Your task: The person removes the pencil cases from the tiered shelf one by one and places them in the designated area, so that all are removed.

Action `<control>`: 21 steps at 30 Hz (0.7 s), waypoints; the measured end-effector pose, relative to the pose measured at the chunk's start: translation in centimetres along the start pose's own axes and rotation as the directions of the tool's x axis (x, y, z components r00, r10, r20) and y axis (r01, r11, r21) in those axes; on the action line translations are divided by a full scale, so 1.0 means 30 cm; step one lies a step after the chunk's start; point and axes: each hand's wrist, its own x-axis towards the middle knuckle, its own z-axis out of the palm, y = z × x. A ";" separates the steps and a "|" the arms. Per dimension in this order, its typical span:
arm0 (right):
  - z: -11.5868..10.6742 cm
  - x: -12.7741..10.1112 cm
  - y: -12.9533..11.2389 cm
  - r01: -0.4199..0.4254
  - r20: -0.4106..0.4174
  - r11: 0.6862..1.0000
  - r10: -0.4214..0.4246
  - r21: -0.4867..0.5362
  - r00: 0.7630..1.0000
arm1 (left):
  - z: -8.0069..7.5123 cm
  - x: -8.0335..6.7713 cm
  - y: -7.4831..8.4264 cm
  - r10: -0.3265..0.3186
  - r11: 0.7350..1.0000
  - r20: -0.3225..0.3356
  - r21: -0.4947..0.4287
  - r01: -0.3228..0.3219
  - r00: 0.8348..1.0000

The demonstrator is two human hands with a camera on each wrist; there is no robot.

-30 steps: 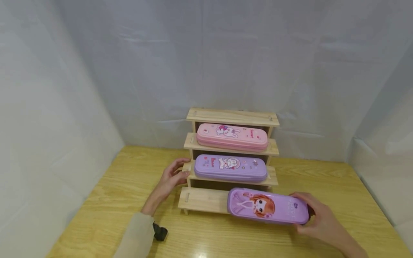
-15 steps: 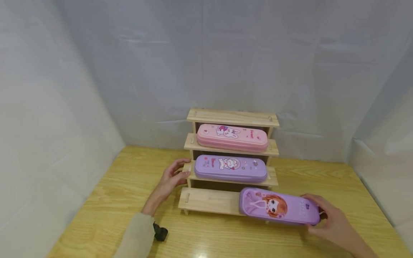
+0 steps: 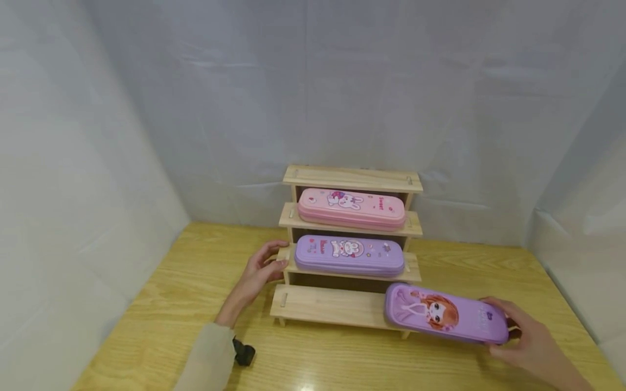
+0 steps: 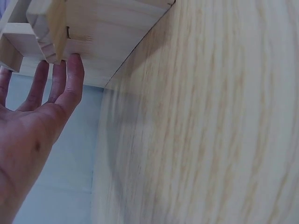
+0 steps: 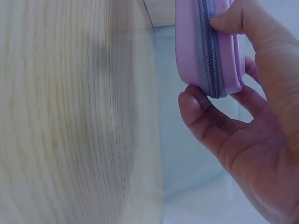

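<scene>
In the head view my right hand (image 3: pixel 530 342) grips the right end of a purple pencil case (image 3: pixel 447 315) with a red-haired girl on its lid. In the right wrist view the thumb presses on the zipper (image 5: pixel 210 46) side and other fingers wrap the end. The case's left end overlaps the right end of the lowest step of a wooden tiered shelf (image 3: pixel 327 307); the rest reaches out past it, above the table. My left hand (image 3: pixel 259 269) holds the left end of the step above, with fingertips against the wood in the left wrist view.
A lilac rabbit pencil case (image 3: pixel 349 255) lies on the second step from the bottom, and a pink one (image 3: pixel 352 208) on the step above. The top step (image 3: pixel 352 176) is bare. Pale sheeting (image 3: pixel 313 98) surrounds the wooden table (image 3: pixel 205 260) behind and at both sides.
My right hand has drawn the girl-print pencil case to the right, baring more of the lowest step. The left hand and the shelf have stayed in place.
</scene>
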 end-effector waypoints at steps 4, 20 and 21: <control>-0.012 -0.009 0.016 -0.018 0.001 1.000 0.018 -0.004 1.000 | 0.001 0.000 0.000 -0.005 1.000 -0.005 0.006 0.005 1.000; -0.075 -0.051 0.061 -0.235 0.077 0.968 0.242 -0.089 0.967 | 0.004 0.000 0.000 -0.010 1.000 -0.014 -0.004 0.010 1.000; -0.077 -0.053 0.064 -0.239 0.074 0.967 0.245 -0.087 0.967 | 0.004 0.001 0.001 -0.010 1.000 -0.015 -0.004 0.010 1.000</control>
